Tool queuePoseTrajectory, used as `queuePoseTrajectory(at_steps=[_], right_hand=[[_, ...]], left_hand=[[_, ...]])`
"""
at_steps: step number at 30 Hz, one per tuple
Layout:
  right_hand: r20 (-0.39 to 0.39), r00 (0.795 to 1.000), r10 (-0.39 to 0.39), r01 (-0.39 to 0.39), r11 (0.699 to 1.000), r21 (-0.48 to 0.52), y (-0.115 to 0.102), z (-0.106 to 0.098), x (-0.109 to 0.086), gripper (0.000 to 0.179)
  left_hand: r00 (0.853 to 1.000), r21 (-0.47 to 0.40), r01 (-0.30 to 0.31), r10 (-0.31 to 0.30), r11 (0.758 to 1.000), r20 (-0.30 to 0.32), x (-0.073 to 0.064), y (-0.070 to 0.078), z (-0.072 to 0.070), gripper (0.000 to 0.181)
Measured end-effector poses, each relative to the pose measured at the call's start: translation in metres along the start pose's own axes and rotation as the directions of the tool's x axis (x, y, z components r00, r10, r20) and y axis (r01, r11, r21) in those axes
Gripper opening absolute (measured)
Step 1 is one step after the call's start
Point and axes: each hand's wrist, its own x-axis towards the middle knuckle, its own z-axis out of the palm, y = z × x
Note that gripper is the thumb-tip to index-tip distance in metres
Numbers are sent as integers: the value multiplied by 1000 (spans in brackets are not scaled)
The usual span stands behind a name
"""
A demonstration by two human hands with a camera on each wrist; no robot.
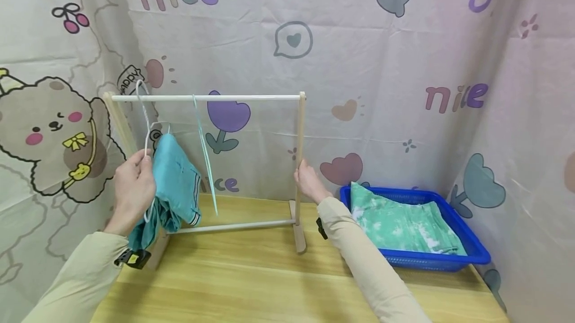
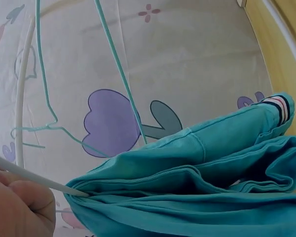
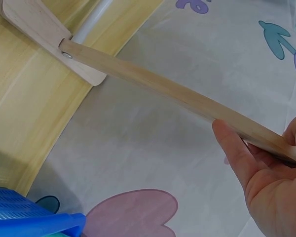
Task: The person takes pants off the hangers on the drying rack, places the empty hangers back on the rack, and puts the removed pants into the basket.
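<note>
Fingers of the person's left hand [image 1: 134, 185] were curled in a pinch on a slim, smooth white hanger [image 2: 44, 180]; over that hanger hung a folded teal cloth garment [image 1: 177, 178], close beside the hand at the left end of a small clothes rack with pale wooden sides [image 1: 300, 128]. Fingers of the right hand [image 1: 311, 180] grasped the rack's right wooden upright [image 3: 153, 84], thumb and fingers lying to either side of it.

The garment was an even teal, doubled into loose layers; from the left wrist its folds lay bunched one on another, with seams along the upper layer and, at one far corner, a striped band [image 2: 281, 109] of white, dark and reddish lines; in the head view its lower part drooped in crumpled folds above the yellowish wood-grain table [image 1: 251, 273]. The white hanger's hook stood at the level of the rack's white round top bar [image 1: 251, 98]; whether the bar bore its weight, I could not tell.

Near the garment, a thin light-blue hanger [image 2: 40, 49] hung from the same bar, seen almost edge-on from the head; a white lower bar [image 1: 242, 225] ran between the rack's feet; to the right stood a blue plastic openwork basket [image 1: 422, 260], with a green-and-white mottled folded cloth [image 1: 404, 223] in it; behind everything hung a pale printed curtain [image 1: 382, 88].
</note>
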Motion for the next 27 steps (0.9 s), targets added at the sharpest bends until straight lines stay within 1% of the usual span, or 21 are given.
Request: queuePoseTrajectory(at_steps=[4,8,11,14,17,20,23,27], right_hand=[[11,1000,-3,3,1000,15,-2,1,0,19],[12,1000,8,-8,1000,4,-2,0,-1,21],[7,1000,13,-13,1000,-1,-2,0,0,21],[4,1000,9,-9,1000,7,-3,-1,0,21],[9,1000,9,-9,1000,2,-3,0,0,22],[8,1000,11,-11,1000,2,-3,0,0,24],[7,1000,13,-13,1000,-3,-1,0,1,25],[4,1000,-1,2,1000,-14,-1,1,1,26]], left_hand=[[1000,-1,-14,14,1000,-10,-1,0,1,50],[998,-8,-51,51,999,-29,-4,-1,2,47],[996,-29,-75,74,997,-44,-10,1,4,46],[996,-44,-88,87,995,-38,-19,2,6,47],[996,-50,-89,88,995,-19,-27,1,8,48],[997,-49,-75,75,996,-3,-35,-2,12,48],[998,-52,-59,60,997,11,-39,-4,18,48],[998,-63,-39,42,997,56,-45,-5,24,48]])
